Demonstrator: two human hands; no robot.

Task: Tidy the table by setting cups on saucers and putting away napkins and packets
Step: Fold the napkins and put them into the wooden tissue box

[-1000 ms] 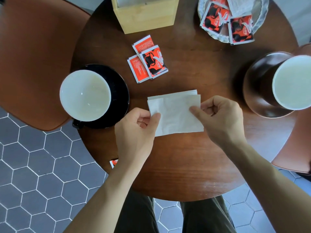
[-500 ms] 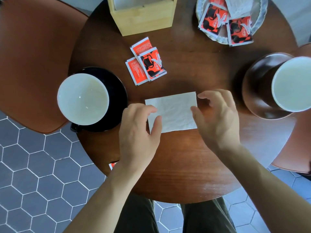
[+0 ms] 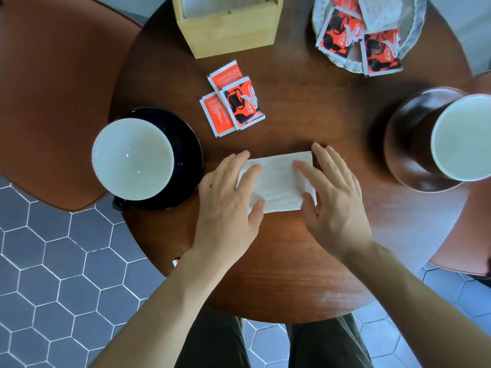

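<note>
Brown leather-look chair (image 3: 50,102) fills the far left, over grey hexagon floor tiles (image 3: 53,274). On the left side of the round wooden table (image 3: 279,274) a white-lined cup (image 3: 132,158) sits on a black saucer (image 3: 186,144). Just right of it three red packets (image 3: 233,102) lie overlapping, loose on the wood, with a pale wooden box (image 3: 233,30) beyond them at the far edge. Near the table's middle a folded white napkin (image 3: 279,181) lies flat; the left hand (image 3: 228,197) rests on its left end with fingers straight and spread, and the right hand (image 3: 332,197) presses its right end the same way, fingers flat, gripping nothing. Further right, at the back, a pale dish (image 3: 414,41) holds more red packets and a white paper. At the right edge a second white-lined cup (image 3: 465,136) stands on a brown saucer (image 3: 403,144).
</note>
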